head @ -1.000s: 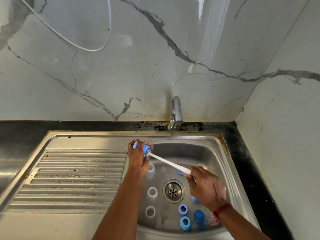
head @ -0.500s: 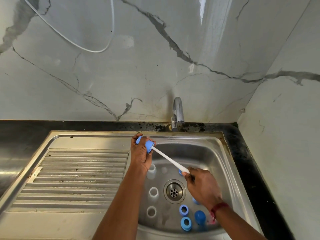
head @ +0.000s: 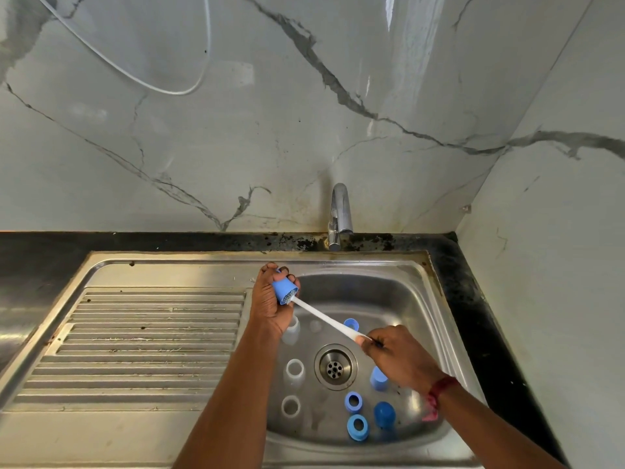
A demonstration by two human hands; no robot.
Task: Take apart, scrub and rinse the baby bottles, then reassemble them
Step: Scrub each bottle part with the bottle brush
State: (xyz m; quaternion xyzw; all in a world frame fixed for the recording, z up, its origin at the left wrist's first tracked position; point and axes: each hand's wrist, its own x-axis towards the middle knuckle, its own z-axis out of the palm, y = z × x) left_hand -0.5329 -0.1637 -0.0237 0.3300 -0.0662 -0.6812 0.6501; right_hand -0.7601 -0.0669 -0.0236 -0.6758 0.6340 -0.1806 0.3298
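- Our left hand (head: 270,308) grips one blue cap (head: 283,290), with brush bristles inside its mouth.
- Our right hand (head: 399,358) pinches the white handle (head: 324,316) at its near end.
- In the sink (head: 389,289) we list clear bottles (head: 295,369) upright left of the drain (head: 334,367), and blue rings (head: 353,402) toward the front.

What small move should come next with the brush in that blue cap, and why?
Probably twist the brush a little inside the blue cap: its bristles already fill the cap's mouth, the left hand grips the cap above the sink, and the right hand pinches the handle's end.
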